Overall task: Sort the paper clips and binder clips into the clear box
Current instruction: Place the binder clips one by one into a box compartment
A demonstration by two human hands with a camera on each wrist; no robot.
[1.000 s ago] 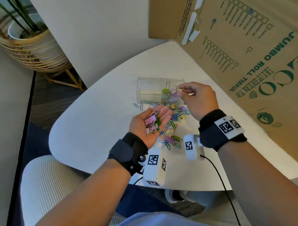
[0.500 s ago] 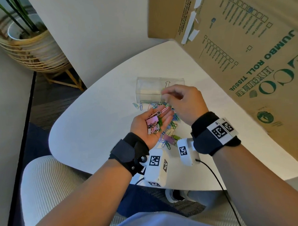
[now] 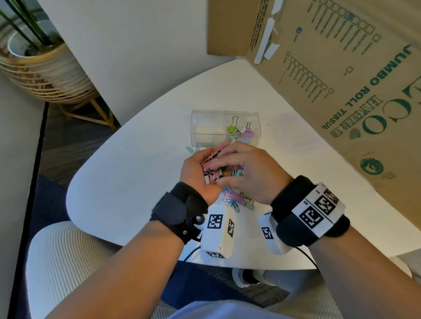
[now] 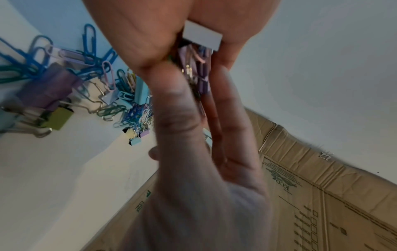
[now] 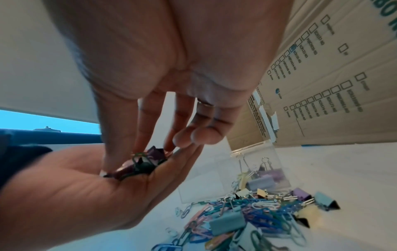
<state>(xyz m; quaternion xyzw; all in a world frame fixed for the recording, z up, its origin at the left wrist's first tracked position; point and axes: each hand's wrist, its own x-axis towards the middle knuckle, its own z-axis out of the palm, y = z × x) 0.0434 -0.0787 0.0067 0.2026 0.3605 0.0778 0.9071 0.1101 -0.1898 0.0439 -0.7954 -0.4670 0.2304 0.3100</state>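
My left hand [image 3: 195, 176] lies palm up above the table, fingers nearly straight, carrying a small heap of pink and green binder clips [image 3: 212, 170]. My right hand [image 3: 250, 172] reaches across into that palm. In the right wrist view its thumb and forefinger pinch the clips in the palm [image 5: 141, 163]. The clear box [image 3: 208, 126] stands just beyond the hands; its right compartment holds green and pink binder clips [image 3: 239, 131]. A loose pile of paper clips and binder clips [image 3: 239, 200] lies on the table under the hands, also seen as the pile [image 5: 247, 215].
A large cardboard box [image 3: 345, 83] leans over the table's right side, close to my right wrist. The white table [image 3: 134, 181] has a rounded edge at left and front. A potted plant in a wicker stand [image 3: 34, 65] sits on the floor far left.
My right hand has come back from over the box's right compartment to the left palm. The left hand has stayed put with its clips.
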